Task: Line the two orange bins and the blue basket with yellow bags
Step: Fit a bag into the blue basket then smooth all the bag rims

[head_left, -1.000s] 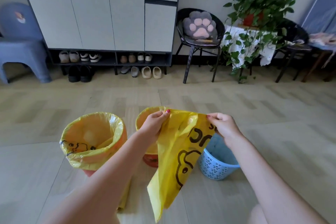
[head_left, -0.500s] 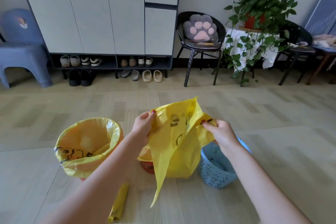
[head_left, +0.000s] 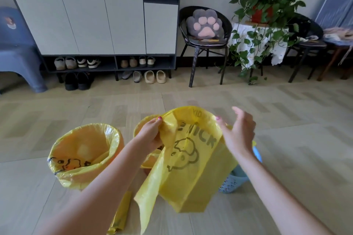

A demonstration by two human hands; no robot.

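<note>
I see a room with a pale wood-pattern floor (head_left: 286, 139) and a grey shoe cabinet (head_left: 107, 11) at the back wall. On the floor at the left stands the first orange round bin (head_left: 84, 155), already lined with a thin yellow plastic bag folded over its rim. Just beside it, the second orange bin (head_left: 142, 129) also has a yellow lining; my left arm covers most of it. My left hand (head_left: 150, 135) pinches the top edge of a loose yellow plastic bag with a black duck print (head_left: 189, 160). My right hand (head_left: 236, 133) is spread, fingers apart, touching the bag's other side. The bag hangs over the light blue perforated plastic basket (head_left: 233, 182), whose inside I cannot see. A rolled yellow bag bundle (head_left: 120, 215) lies on the floor.
</note>
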